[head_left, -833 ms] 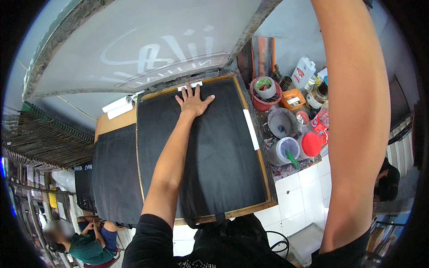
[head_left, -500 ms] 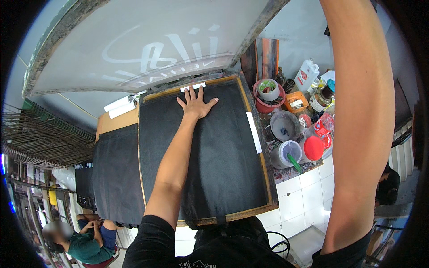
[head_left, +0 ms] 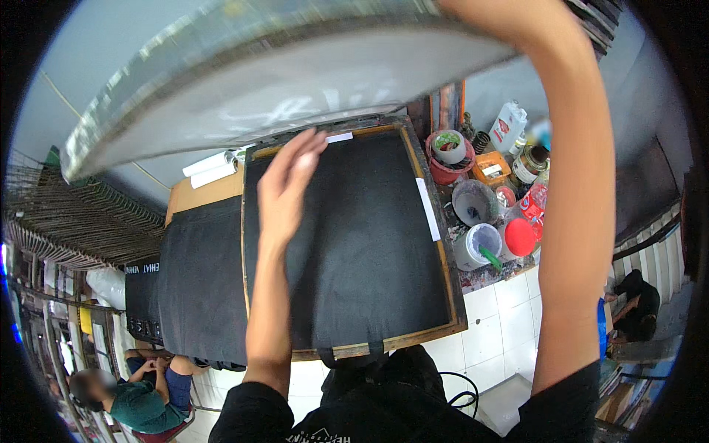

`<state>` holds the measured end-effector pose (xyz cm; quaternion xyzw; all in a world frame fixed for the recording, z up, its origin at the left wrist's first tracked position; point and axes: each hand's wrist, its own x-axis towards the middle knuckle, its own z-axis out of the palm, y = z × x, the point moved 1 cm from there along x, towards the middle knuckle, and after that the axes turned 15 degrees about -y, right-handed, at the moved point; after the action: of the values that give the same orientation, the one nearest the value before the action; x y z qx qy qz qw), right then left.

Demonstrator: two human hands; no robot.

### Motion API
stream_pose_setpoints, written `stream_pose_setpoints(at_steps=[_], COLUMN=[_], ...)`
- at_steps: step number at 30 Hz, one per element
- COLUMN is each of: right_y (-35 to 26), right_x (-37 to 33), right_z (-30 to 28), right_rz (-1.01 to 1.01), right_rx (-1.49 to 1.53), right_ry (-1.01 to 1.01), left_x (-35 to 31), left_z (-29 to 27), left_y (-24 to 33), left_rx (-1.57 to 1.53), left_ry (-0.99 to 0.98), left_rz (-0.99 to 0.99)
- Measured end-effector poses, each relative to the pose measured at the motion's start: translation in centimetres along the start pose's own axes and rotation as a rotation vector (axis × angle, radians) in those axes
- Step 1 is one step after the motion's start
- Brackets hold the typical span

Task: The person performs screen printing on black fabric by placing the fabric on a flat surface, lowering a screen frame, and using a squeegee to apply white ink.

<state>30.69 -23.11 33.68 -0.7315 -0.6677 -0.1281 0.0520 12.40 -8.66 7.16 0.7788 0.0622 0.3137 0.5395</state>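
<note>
A black cloth bag (head_left: 362,244) lies flat on a wood-edged printing board (head_left: 456,314), its straps hanging over the near edge. Above its far left part my left hand (head_left: 286,181) is raised, holding nothing, with its fingers stretched out. A screen printing frame (head_left: 295,81) with pale lettering on its mesh tilts over the far side. My right hand (head_left: 487,13) is at the frame's upper right edge and grips it, though the fingers are mostly cut off by the picture's top. White tape strips (head_left: 427,210) mark the board's right and far sides.
On the right, a bench holds a red basin (head_left: 449,171), a grey bowl (head_left: 474,204), a white tub (head_left: 477,247) with a green tool, and a red-lidded jar (head_left: 519,238). More black fabric (head_left: 199,284) lies left. One person (head_left: 151,399) sits lower left; another (head_left: 639,303) is far right.
My left hand has lifted off the far part of the bag and moved left. The screen printing frame has swung lower toward me, with my right hand at its edge.
</note>
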Motion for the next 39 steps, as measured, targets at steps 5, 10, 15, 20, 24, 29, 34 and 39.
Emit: stream_pose_setpoints(at_steps=[5,10,15,20,24,29,34,39], right_y=[-6.9,-10.6,-6.7,-0.7,0.5,-2.2,-3.7,-7.0], right_x=[-11.1,-17.5,-9.3,5.3,12.5,15.4,8.1,0.3], right_z=[8.1,13.9,21.5,34.5,40.4,37.4,37.4,34.5], right_rz=[0.069,0.202,0.267,0.203,0.16,0.087,-0.143,-0.118], right_rx=[0.386,0.628,0.685,0.433,0.048,0.138,0.224,0.258], right_ry=[0.26,0.028,-0.021,-0.158,-0.057,-0.394,-0.102,-0.077], left_x=[-15.6,-28.9,-34.5,-34.4,-34.0,-34.3,-33.0,-31.2], left_z=[-3.5,-1.1,3.3,4.0,4.3,1.4,-3.0,-4.3], left_y=[9.3,8.3,3.5,2.0,2.4,3.4,4.5,4.4], left_rx=[-0.452,-0.629,-1.15,-1.394,-1.232,-0.885,-0.629,-0.546], left_ry=[0.066,0.032,0.346,0.598,0.583,0.355,0.163,0.063], left_rz=[0.258,-0.537,-0.764,-0.918,-0.985,-1.173,-1.174,-1.131])
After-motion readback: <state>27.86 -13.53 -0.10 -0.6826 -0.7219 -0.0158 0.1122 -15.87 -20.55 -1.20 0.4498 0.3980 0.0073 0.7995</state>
